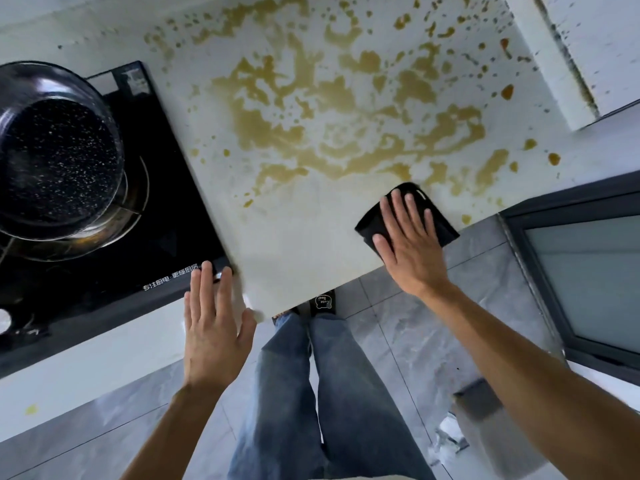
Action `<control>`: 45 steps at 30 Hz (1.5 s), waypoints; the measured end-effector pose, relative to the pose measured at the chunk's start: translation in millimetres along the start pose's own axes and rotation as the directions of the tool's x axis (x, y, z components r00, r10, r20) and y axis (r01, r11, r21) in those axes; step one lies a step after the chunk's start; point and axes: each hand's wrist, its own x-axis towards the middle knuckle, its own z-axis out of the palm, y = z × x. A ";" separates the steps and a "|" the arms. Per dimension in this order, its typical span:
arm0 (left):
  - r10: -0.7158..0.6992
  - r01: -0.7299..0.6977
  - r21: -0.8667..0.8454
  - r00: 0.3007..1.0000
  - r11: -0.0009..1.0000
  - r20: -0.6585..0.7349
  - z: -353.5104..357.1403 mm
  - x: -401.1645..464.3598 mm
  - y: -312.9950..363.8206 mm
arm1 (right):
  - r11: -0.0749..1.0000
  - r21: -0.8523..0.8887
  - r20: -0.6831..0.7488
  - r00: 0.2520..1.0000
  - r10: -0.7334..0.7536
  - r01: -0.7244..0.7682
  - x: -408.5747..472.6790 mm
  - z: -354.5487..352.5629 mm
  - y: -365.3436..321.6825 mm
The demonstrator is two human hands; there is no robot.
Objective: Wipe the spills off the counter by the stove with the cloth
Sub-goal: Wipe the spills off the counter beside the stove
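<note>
Right hand [408, 244] is lying flat, fingers straight and spread, pressing a folded black cloth [434, 220] onto the white tabletop [294, 244]. The cloth is sitting at the near edge of the tabletop, well to the right of the stove [166, 209], with one corner hanging just over that edge. Left hand [214, 327] is open, fingers straight and slightly apart, fingertips resting at the stove's near right corner where it meets the tabletop; it is holding nothing. Brown spills [346, 116] are spreading in blotches and droplets across the tabletop, right of the stove and beyond the cloth; the nearest blotch is just touching the cloth's far corner. A dark speckled pan [59, 161] is sitting on the stove's burner.
</note>
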 end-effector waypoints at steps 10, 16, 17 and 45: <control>-0.010 0.010 0.018 1.000 1.000 0.015 0.1 -0.6 3.3 | 0.986 0.087 -0.040 0.989 0.146 -0.142 61.3 -3.1 -74.9; -0.011 0.011 0.014 1.000 1.000 0.024 -2.9 -0.6 4.5 | 0.981 0.003 0.002 0.981 -0.194 0.194 12.0 8.0 -44.8; -0.008 0.007 0.018 1.000 1.000 0.023 -3.6 -0.6 5.3 | 0.988 -0.002 0.021 0.988 -0.151 0.151 16.9 3.8 -31.9; -0.001 -0.003 0.063 0.998 0.998 0.065 -6.4 0.1 2.7 | 0.993 0.069 -0.092 0.992 -0.084 0.091 117.8 9.5 -144.7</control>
